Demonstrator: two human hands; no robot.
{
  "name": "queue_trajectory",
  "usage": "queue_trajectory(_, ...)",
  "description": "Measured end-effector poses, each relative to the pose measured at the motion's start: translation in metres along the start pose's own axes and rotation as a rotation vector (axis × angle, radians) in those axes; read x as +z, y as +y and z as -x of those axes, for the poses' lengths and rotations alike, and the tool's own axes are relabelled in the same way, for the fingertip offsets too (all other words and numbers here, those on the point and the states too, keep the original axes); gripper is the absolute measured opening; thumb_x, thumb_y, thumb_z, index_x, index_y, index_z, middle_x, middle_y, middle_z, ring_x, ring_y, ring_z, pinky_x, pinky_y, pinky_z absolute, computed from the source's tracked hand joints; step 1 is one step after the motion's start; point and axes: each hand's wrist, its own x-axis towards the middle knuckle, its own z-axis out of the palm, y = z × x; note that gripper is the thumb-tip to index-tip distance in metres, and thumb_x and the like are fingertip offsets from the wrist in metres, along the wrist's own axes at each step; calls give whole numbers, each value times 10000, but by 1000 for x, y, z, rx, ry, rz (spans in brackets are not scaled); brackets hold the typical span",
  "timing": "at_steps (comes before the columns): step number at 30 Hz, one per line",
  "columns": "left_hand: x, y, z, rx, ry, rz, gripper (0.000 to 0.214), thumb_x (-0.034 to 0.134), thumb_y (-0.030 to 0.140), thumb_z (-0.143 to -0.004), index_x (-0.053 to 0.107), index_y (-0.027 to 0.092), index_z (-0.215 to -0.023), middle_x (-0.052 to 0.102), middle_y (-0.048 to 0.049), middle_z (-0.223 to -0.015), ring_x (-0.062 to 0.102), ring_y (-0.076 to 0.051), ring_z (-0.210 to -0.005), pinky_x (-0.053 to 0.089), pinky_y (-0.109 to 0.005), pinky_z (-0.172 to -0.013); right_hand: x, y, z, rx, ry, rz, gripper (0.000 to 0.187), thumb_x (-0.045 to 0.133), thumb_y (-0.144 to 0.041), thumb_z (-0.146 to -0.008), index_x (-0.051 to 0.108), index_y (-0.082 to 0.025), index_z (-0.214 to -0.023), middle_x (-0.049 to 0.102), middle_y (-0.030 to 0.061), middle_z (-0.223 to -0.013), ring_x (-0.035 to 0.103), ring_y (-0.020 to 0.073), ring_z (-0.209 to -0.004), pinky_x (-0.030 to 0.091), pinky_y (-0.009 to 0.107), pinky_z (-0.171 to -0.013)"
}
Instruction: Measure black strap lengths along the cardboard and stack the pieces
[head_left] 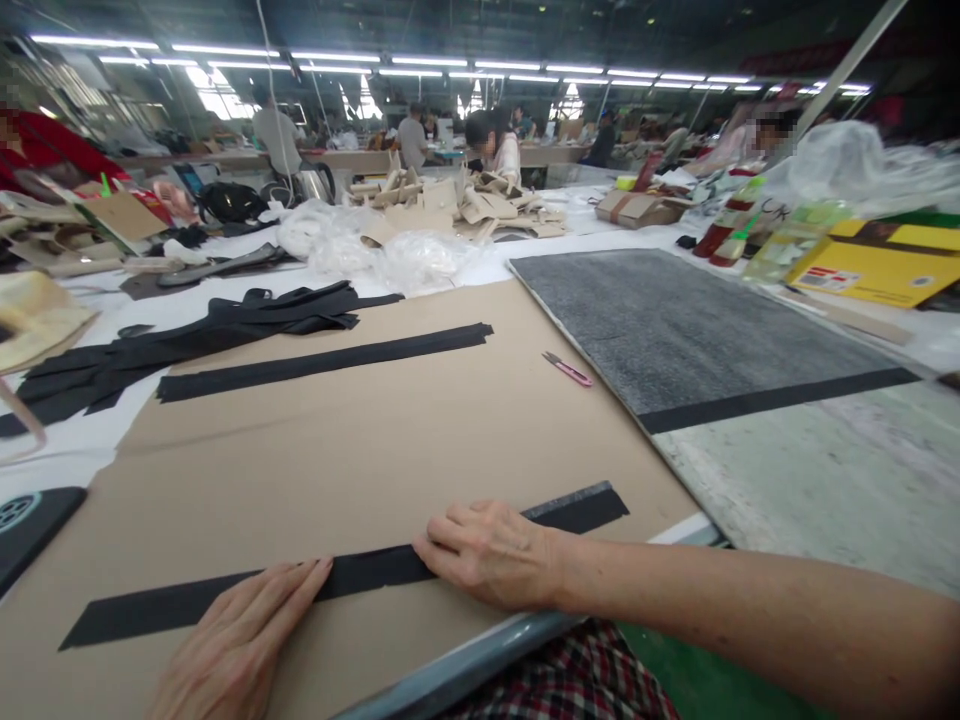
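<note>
A long black fabric strip (379,572) lies across the tan board (360,450) close to its front edge. My left hand (251,625) rests on the strip with its fingers stretched out flat. Further right, my right hand (487,555) is closed, its curled fingertips pinching the strip's upper edge. Beyond that hand the strip's right end shows a greyish folded edge. Parts of the strip are hidden under both hands. Behind it, a narrow stack of black strips (330,362) lies on the same board. Pink-handled thread snips (568,370) sit to the right.
A heap of loose black strips (300,312) lies at the back left. On the right is a dark grey sheet (690,320) on a pale green slab (817,480). Bottles, a yellow box (870,268), plastic bags and tan scraps (465,200) stand behind. Several people work further back.
</note>
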Motion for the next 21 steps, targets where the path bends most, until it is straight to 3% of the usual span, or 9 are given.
queue_trajectory(6, -18, 11, -23, -23, -135, -26, 718, 361, 69, -786, 268, 362, -1435, 628, 14, -1079, 557, -158, -954, 368, -288, -897, 0, 5, 10, -2, 10, 29, 189, 351, -150, -968, 520, -143, -1053, 536, 47, -899, 489, 153, -718, 370, 278, -520)
queue_trajectory(10, -25, 16, -34, -18, -154, -37, 712, 362, 73, -806, 243, 381, -1437, 615, 9, -934, 556, -148, -821, 386, -301, -821, 0, 8, 17, -19, 9, 34, 181, 364, -146, -963, 518, -135, -1056, 529, 50, -891, 477, 149, -711, 379, 277, -546)
queue_trajectory(13, -22, 13, -33, 3, -124, -69, 712, 361, 64, -795, 275, 378, -1428, 608, -10, -978, 562, -155, -852, 387, -307, -811, -1, 11, 24, -23, 9, 39, 189, 356, -137, -962, 522, -133, -1053, 525, 47, -892, 466, 149, -702, 370, 286, -543)
queue_trajectory(17, -18, 11, -34, 61, -32, -72, 662, 386, 89, -794, 352, 345, -1404, 568, -30, -1198, 548, -180, -1021, 383, -304, -879, -3, 13, 31, -20, 20, 60, 193, 365, -139, -961, 529, -131, -1061, 526, 44, -889, 456, 153, -704, 355, 291, -562)
queue_trajectory(21, -22, 13, -43, 162, 58, 13, 627, 359, 43, -778, 414, 233, -1373, 607, -16, -1172, 542, -145, -1047, 352, -250, -965, -4, 14, 32, -20, 63, 74, 209, 355, -147, -971, 540, -124, -1065, 531, 45, -880, 455, 158, -731, 361, 298, -623)
